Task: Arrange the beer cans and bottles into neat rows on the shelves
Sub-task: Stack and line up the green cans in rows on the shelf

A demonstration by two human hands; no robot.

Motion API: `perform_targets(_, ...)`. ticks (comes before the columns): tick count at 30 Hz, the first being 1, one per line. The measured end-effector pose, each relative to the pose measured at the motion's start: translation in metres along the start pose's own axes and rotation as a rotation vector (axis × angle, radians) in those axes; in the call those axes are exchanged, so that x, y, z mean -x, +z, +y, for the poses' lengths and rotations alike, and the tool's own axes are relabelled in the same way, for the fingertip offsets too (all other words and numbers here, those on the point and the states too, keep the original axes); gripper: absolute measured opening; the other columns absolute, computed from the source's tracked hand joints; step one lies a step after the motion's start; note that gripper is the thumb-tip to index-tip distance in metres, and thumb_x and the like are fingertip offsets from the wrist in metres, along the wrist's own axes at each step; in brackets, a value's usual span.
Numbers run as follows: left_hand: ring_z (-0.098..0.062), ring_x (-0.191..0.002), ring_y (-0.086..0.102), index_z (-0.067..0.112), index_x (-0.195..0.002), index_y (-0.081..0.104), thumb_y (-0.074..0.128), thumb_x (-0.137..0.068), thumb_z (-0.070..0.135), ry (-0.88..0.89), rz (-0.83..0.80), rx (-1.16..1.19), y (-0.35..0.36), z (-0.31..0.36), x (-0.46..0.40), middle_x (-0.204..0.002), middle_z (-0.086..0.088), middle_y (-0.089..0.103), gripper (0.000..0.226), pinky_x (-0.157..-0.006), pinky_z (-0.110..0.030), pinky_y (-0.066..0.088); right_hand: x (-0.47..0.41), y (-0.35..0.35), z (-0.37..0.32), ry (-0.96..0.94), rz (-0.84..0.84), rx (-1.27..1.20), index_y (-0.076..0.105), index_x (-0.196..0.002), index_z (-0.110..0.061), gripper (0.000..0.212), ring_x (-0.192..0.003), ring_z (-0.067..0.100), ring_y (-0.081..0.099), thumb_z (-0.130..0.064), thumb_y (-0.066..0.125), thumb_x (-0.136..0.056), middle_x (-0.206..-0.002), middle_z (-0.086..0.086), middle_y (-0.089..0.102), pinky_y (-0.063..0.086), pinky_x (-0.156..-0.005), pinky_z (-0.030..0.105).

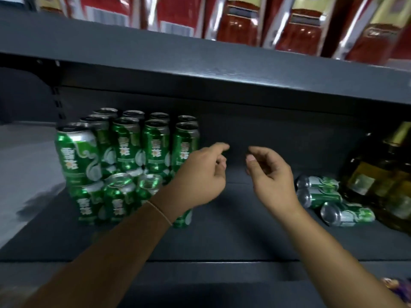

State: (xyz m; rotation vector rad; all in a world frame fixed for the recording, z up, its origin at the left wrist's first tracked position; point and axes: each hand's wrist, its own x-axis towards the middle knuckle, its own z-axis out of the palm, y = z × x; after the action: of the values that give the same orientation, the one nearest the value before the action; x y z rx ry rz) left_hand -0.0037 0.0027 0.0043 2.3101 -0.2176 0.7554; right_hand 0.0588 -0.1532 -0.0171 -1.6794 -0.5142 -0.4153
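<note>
- Done so far, by my read: a block of green beer cans [133,147] stands upright at the left of the dark shelf [222,236], stacked in two tiers and lined up in rows front to back.
- The block's right side is partly hidden behind my left forearm, so I cannot check that edge.
- Left to do: three cans [329,198] lie on their sides at the right, near each other, well apart from the block. Just right of them stand amber bottles [387,176], not obviously in a row.
- My left hand [200,176] hangs just beside the block, fingers loosely curled, holding nothing.
- My right hand [271,174] hangs over bare shelf between the block and the lying cans, fingers also slack and empty.
- Judgement: roughly most cans placed; fallen three and bottles remain.
- Upper shelf carries red boxes [244,21], blurred.
</note>
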Motion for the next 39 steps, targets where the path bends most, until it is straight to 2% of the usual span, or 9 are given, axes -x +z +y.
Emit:
perform_targets(3, -0.012, -0.095, 0.061, 0.018, -0.136, 0.052, 0.05, -0.093, 0.009, 0.0, -0.06, 0.038, 0.053, 0.017, -0.014, -0.112, -0.001, 0.063, 0.045, -0.087, -0.023, 0.049, -0.008, -0.051, 0.027, 0.038, 0.055, 0.032, 0.065, -0.108, -0.021, 0.016, -0.086, 0.013, 0.065, -0.014, 0.063, -0.094, -0.097, -0.001, 0.069, 0.055, -0.085, 0.036)
perform_targets(9, -0.012, -0.103, 0.06, 0.016, -0.134, 0.052, 0.047, -0.093, 0.007, -0.044, -0.202, 0.105, 0.153, 0.044, -0.033, -0.118, -0.001, 0.061, 0.043, -0.097, -0.025, 0.047, -0.018, -0.141, 0.08, 0.14, 0.186, 0.156, 0.063, -0.113, -0.013, 0.021, -0.087, 0.004, 0.064, -0.013, 0.065, -0.092, -0.105, 0.003, 0.069, 0.048, -0.074, 0.008)
perform_targets(15, -0.014, -0.105, 0.062, 0.012, -0.13, 0.057, 0.046, -0.09, 0.003, -0.076, -0.287, 0.167, 0.231, 0.066, -0.043, -0.118, -0.004, 0.065, 0.042, -0.098, -0.021, 0.046, -0.017, -0.211, 0.133, 0.279, 0.214, 0.48, 0.059, -0.125, -0.014, 0.053, -0.119, 0.023, 0.057, -0.035, 0.076, -0.079, -0.122, 0.006, 0.063, 0.047, -0.102, 0.042)
perform_targets(20, -0.017, -0.109, 0.062, 0.009, -0.13, 0.057, 0.045, -0.091, 0.0, -0.09, -0.332, 0.173, 0.27, 0.079, -0.047, -0.123, -0.009, 0.064, 0.042, -0.099, -0.022, 0.045, -0.01, -0.242, 0.148, 0.494, 0.078, 0.794, 0.026, -0.151, -0.029, 0.107, -0.139, 0.035, 0.031, -0.069, 0.074, -0.064, -0.15, 0.013, 0.036, 0.028, -0.115, 0.043)
perform_targets(23, -0.017, -0.107, 0.062, 0.009, -0.128, 0.058, 0.043, -0.088, -0.003, -0.129, -0.355, 0.186, 0.284, 0.084, -0.051, -0.12, -0.009, 0.064, 0.044, -0.098, -0.024, 0.047, -0.009, -0.247, 0.156, 0.555, -0.008, 0.825, 0.014, -0.154, -0.025, 0.12, -0.142, 0.035, 0.025, -0.081, 0.065, -0.061, -0.153, 0.013, 0.03, 0.026, -0.115, 0.044)
perform_targets(30, -0.016, -0.099, 0.063, 0.009, -0.121, 0.063, 0.041, -0.082, -0.006, -0.224, -0.369, 0.205, 0.292, 0.087, -0.056, -0.116, -0.008, 0.066, 0.048, -0.092, -0.021, 0.049, -0.005, -0.247, 0.167, 0.473, 0.029, 0.753, 0.018, -0.153, -0.02, 0.132, -0.135, 0.031, 0.035, -0.087, 0.061, -0.047, -0.139, 0.011, 0.049, 0.041, -0.106, 0.04)
perform_targets(34, -0.012, -0.096, 0.064, 0.011, -0.116, 0.066, 0.052, -0.091, 0.006, -0.254, -0.293, 0.186, 0.291, 0.085, -0.058, -0.107, 0.0, 0.069, 0.03, -0.085, -0.014, 0.046, 0.001, -0.254, 0.153, 0.322, 0.033, 0.637, 0.019, -0.155, -0.023, 0.133, -0.134, 0.027, 0.036, -0.071, 0.078, -0.046, -0.14, 0.012, 0.045, 0.038, -0.107, 0.036)
perform_targets(37, -0.014, -0.094, 0.067, 0.018, -0.101, 0.07, 0.057, -0.093, 0.017, -0.375, -0.271, 0.353, 0.284, 0.086, -0.059, -0.1, 0.0, 0.071, 0.014, -0.091, -0.032, 0.054, 0.004, -0.257, 0.137, 0.159, -0.018, 0.566, 0.02, -0.154, -0.026, 0.135, -0.135, 0.011, 0.031, -0.073, 0.074, -0.04, -0.143, 0.001, 0.041, 0.025, -0.104, 0.017)
perform_targets(39, -0.022, -0.091, 0.07, 0.018, -0.097, 0.069, 0.058, -0.095, 0.02, -0.529, -0.348, 0.612, 0.27, 0.091, -0.06, -0.097, -0.005, 0.073, 0.011, -0.087, -0.047, 0.057, 0.002, -0.257, 0.128, 0.027, -0.077, 0.504, 0.019, -0.152, -0.034, 0.13, -0.129, -0.009, 0.028, -0.069, 0.074, -0.04, -0.139, -0.02, 0.037, 0.018, -0.1, 0.001)
